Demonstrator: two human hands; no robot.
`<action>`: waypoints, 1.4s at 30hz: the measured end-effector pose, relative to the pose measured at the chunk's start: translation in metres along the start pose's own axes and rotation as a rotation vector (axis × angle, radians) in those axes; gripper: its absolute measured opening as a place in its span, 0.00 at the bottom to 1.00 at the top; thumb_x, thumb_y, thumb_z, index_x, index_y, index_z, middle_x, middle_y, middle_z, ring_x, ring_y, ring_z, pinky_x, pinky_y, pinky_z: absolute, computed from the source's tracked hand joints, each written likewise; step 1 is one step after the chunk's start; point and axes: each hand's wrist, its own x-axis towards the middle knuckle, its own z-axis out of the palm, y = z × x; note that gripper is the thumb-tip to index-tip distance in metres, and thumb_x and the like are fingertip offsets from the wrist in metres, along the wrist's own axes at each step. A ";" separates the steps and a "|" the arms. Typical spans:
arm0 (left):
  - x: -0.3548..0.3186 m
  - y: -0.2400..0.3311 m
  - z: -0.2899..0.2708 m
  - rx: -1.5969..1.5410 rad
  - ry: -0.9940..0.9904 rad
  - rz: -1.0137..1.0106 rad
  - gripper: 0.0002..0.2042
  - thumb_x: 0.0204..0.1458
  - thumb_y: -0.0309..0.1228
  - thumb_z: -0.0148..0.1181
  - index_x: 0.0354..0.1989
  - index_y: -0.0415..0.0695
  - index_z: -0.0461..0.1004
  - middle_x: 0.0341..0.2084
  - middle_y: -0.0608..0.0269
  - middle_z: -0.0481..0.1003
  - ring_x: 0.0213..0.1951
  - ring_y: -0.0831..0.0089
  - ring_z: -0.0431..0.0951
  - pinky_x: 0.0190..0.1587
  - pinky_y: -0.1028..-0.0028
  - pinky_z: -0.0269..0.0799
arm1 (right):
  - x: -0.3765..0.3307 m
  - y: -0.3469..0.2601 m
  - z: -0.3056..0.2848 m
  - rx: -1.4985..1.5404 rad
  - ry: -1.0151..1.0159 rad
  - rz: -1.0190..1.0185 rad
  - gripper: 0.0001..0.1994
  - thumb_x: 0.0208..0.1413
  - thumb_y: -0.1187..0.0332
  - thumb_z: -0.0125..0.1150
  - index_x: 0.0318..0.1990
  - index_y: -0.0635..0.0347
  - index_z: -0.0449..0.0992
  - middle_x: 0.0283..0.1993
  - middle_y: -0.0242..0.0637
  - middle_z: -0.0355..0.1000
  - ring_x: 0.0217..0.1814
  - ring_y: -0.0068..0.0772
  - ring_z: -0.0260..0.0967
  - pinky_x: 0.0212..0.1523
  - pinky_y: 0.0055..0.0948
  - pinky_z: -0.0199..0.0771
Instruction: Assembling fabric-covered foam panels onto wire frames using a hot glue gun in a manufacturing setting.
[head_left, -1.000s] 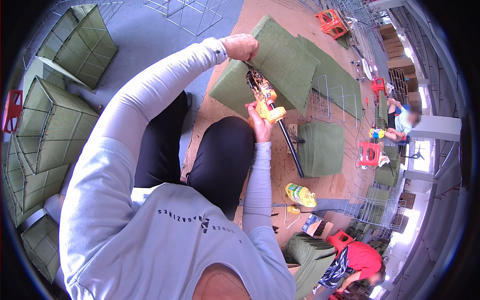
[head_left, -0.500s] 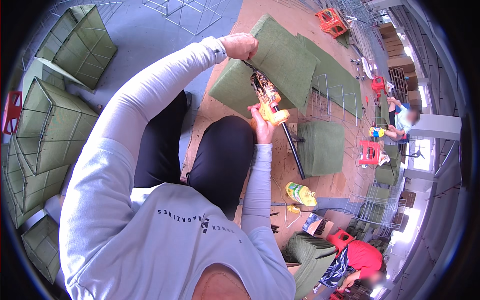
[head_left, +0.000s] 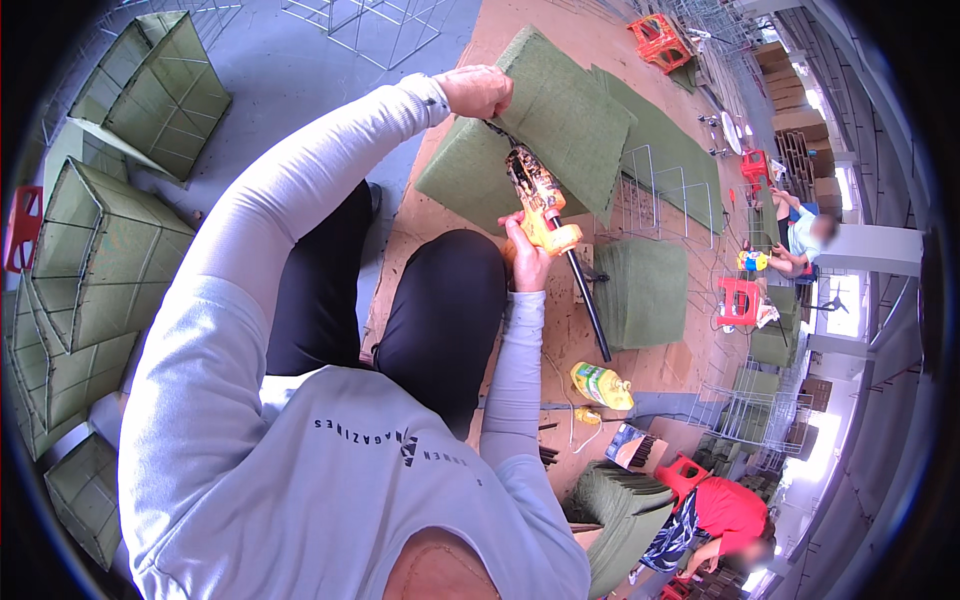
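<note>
Up at the top centre, my left hand (head_left: 478, 92) is closed on the edge of a green felt-like panel (head_left: 570, 115), holding it raised at a tilt. A second green sheet (head_left: 450, 178) lies beneath it. My right hand (head_left: 527, 260) grips the handle of a yellow glue gun (head_left: 537, 195), its front blotched with dark glue. A long black glue stick (head_left: 588, 305) sticks out of the gun's rear. The nozzle points up toward the panel edge by my left fingers; whether it touches the panel I cannot tell.
A stack of green sheets (head_left: 642, 295) lies right of the glue gun, below wire frames (head_left: 665, 190). Nearer stand a yellow bottle (head_left: 600, 386) and another green stack (head_left: 620, 515). Green covered frames (head_left: 110, 255) fill the left. Two people (head_left: 725, 510) sit at the right.
The glue gun's nozzle has shifted slightly down and to the right, along the panel edge. My left hand keeps its hold on the panel.
</note>
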 end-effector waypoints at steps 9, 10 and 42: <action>0.002 0.011 0.010 0.037 -0.024 0.095 0.07 0.41 0.30 0.60 0.30 0.45 0.75 0.26 0.58 0.75 0.36 0.61 0.75 0.40 0.67 0.70 | -0.005 -0.002 -0.002 0.015 0.042 0.009 0.05 0.50 0.79 0.54 0.35 0.64 0.68 0.33 0.36 0.69 0.37 0.30 0.69 0.44 0.28 0.68; 0.001 0.009 0.012 0.038 -0.023 0.093 0.07 0.41 0.30 0.60 0.30 0.45 0.75 0.26 0.58 0.75 0.36 0.61 0.75 0.40 0.67 0.70 | -0.005 -0.001 -0.001 0.023 0.044 0.018 0.05 0.49 0.79 0.54 0.35 0.64 0.68 0.33 0.36 0.69 0.37 0.30 0.69 0.44 0.28 0.68; 0.011 0.020 0.012 -0.014 0.002 0.041 0.06 0.41 0.29 0.59 0.27 0.44 0.77 0.25 0.57 0.76 0.34 0.61 0.76 0.39 0.66 0.70 | -0.005 0.000 -0.011 0.091 0.041 0.036 0.06 0.50 0.78 0.55 0.37 0.63 0.68 0.32 0.33 0.68 0.36 0.29 0.69 0.42 0.27 0.70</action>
